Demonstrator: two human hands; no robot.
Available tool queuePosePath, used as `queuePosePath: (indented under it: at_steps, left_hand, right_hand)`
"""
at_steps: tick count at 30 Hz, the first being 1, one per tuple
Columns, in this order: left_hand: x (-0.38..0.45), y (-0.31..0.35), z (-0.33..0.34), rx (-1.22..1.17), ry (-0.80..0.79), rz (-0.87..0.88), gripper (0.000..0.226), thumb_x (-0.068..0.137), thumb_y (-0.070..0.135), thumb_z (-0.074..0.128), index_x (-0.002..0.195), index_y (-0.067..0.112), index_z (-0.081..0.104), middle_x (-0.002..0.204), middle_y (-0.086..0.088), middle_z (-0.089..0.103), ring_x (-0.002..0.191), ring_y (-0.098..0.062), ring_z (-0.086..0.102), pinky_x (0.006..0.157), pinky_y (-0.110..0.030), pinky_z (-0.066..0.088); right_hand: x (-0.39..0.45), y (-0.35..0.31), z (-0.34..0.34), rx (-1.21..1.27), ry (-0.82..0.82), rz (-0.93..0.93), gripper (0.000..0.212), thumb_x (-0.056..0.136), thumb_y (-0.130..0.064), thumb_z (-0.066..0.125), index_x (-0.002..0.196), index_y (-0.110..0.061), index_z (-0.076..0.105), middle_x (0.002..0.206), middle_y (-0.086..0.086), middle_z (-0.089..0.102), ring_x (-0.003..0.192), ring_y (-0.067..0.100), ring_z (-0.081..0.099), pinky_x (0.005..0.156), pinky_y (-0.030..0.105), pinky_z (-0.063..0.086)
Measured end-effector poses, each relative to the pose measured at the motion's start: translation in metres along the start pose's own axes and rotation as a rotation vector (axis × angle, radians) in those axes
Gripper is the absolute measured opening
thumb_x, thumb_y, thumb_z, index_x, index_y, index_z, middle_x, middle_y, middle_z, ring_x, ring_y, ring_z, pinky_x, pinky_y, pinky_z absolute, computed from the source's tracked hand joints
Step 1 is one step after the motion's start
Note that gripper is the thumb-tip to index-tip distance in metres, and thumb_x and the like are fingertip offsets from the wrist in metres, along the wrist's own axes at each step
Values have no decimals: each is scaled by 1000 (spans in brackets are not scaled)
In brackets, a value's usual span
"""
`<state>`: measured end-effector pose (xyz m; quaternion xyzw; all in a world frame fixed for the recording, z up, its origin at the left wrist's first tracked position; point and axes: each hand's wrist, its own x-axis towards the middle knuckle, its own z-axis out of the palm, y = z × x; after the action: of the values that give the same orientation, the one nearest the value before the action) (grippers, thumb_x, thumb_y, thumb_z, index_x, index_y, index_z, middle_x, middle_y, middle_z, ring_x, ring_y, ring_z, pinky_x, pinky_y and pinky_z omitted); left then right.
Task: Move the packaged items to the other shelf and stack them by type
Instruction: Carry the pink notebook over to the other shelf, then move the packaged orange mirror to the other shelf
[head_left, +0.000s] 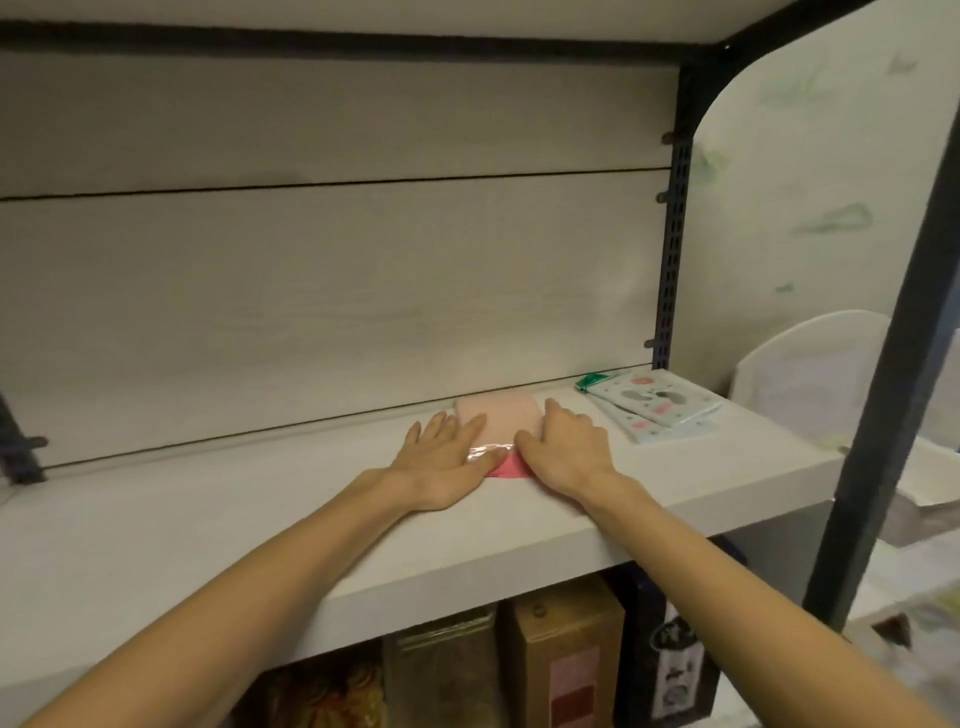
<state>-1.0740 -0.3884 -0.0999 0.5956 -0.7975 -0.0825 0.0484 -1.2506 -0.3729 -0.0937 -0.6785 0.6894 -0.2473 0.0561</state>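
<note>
A flat pink packaged item (506, 423) in clear wrap lies on the white shelf (208, 519), near the back panel. My left hand (447, 457) lies flat on its left edge, fingers spread. My right hand (566, 447) presses on its right side, fingers curled over the package. A darker pink part (506, 469) shows between my wrists. To the right, a small stack of pale blue packets (660, 410) with a green tab lies at an angle near the shelf's right end.
A dark metal upright (675, 234) stands at the shelf's back right, and another post (893, 364) at the front right. Below the shelf stand brown boxes (566, 654) and other packaged goods. A white container (810, 364) sits beyond the rack.
</note>
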Motion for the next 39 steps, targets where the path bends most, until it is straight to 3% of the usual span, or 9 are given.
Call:
queuePosePath:
  at_steps: [4,8,11,14,18,23,28,34,39]
  left_hand:
    - [-6,6,-2,-35,-10,-40,77,96,75,19,161,37,3,170,-4,1,156,-20,-11,125,-44,-7]
    - [-15,6,-10,-66,8,-81,79,95,75,20,161,37,-2,170,-6,2,156,-20,-11,125,-46,-10]
    - [-27,-1,-16,104,118,-107,81,96,74,15,162,31,-4,170,-8,-4,156,-22,-13,124,-49,-12]
    - [-48,-21,-27,197,259,-107,78,98,71,14,162,29,1,170,-7,-4,156,-23,-10,124,-50,-11]
    - [-89,-58,-44,287,427,-108,76,100,67,17,162,24,9,170,-9,3,157,-25,-4,124,-51,-10]
    - [-164,-116,-68,372,691,-115,69,102,59,23,156,16,31,164,-13,24,154,-28,12,125,-53,-1]
    - [-266,-182,-108,496,962,-130,54,102,49,41,144,15,49,161,-10,33,154,-26,20,123,-58,8]
    - [-407,-262,-150,481,1332,-195,55,99,36,49,145,6,45,159,-15,35,153,-30,23,123,-58,13]
    - [-505,-343,-161,551,1307,-345,58,100,35,49,148,5,40,159,-15,34,150,-31,28,122,-56,17]
  right_hand:
    - [-1,2,2,-26,-36,-65,30,96,-42,45,102,-14,55,112,13,63,110,36,55,85,41,39]
    - [-4,5,-1,10,-20,-79,44,98,-44,45,123,-10,58,126,15,61,119,36,50,94,42,41]
    - [-5,6,-5,92,81,-150,54,98,-39,50,143,-9,48,144,13,50,136,33,38,110,42,35]
    - [-10,0,-11,83,208,-283,59,99,-35,50,150,-9,41,156,12,39,149,31,24,122,42,23]
    - [-21,-31,-11,8,316,-401,63,102,-39,47,155,-9,31,162,12,28,153,31,14,123,42,16]
    - [-54,-121,-4,285,471,-431,76,102,-34,50,159,-4,10,166,12,18,154,29,10,122,43,16]
    - [-104,-238,10,468,552,-548,77,102,-34,49,160,-5,6,168,10,8,156,24,3,126,39,10]
    - [-183,-379,29,695,555,-689,76,103,-31,49,159,-1,7,169,13,0,156,23,2,126,42,15]
    - [-251,-477,53,739,601,-975,75,99,-22,57,155,7,17,166,23,8,156,31,6,126,44,15]
